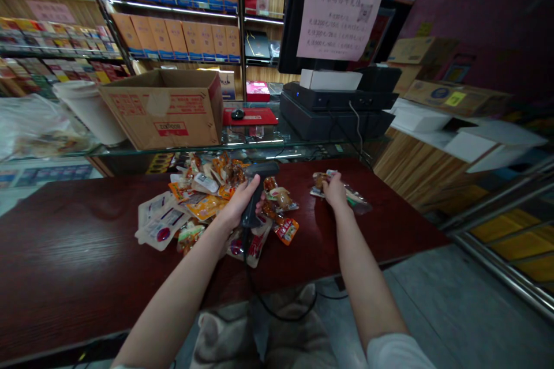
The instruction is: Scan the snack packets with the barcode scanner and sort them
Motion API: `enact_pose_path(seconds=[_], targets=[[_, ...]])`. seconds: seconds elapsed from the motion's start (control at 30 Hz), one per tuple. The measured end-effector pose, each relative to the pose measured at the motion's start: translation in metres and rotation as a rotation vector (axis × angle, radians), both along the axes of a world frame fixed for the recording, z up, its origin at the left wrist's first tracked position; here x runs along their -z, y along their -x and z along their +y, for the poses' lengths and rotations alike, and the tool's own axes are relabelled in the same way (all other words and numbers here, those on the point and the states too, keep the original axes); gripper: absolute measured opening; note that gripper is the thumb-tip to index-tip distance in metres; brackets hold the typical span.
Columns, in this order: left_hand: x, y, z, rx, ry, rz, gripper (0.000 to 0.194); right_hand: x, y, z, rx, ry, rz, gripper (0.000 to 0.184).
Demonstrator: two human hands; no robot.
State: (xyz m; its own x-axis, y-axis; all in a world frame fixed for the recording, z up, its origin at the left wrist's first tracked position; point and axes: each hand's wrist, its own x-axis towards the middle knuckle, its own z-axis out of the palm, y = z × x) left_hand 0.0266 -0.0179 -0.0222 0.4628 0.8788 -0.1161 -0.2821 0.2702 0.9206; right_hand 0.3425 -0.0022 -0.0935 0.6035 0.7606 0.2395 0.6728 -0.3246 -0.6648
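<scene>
My left hand [242, 203] is wrapped round the handle of a black barcode scanner [255, 193], its head tilted toward the right and its cord hanging down past the table edge. Under and around it spreads a pile of packaged snacks [208, 204] in clear and orange wrappers. Pale flat packs [162, 219] lie at the pile's left side. Farther right, my right hand [335, 189] has its fingers closed on a small snack packet [321, 180] with brown contents. Another clear packet [357, 199] rests on the table beside that hand.
Behind the dark red table [99, 242] runs a glass counter holding an open cardboard box [173, 109], a white cup [90, 112], a mouse [238, 113] and a cash drawer [337, 115] below a monitor with a paper sign [337, 17]. A metal rail [502, 265] stands at the right.
</scene>
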Motion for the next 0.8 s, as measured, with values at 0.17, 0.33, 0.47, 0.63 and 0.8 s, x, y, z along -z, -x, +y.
enact_pose_path(seconds=[0.17, 0.33, 0.47, 0.63, 0.8], targets=[[-0.003, 0.013, 0.01, -0.058, 0.005, -0.037, 0.06, -0.006, 0.005, -0.007, 0.057, -0.055, -0.328, 0.041], [-0.003, 0.021, 0.018, -0.071, 0.04, -0.057, 0.06, 0.0, 0.045, 0.001, -0.591, -0.126, -0.197, 0.033], [0.005, 0.021, 0.024, -0.098, 0.023, -0.076, 0.058, 0.008, 0.067, 0.006, -0.828, -0.03, -0.033, 0.027], [0.006, 0.019, 0.024, -0.123, 0.024, -0.072, 0.058, 0.005, 0.065, 0.002, -0.886, -0.007, 0.159, 0.031], [-0.004, 0.021, 0.017, -0.061, 0.042, -0.057, 0.057, 0.002, 0.062, 0.0, -0.745, -0.002, 0.344, 0.044]])
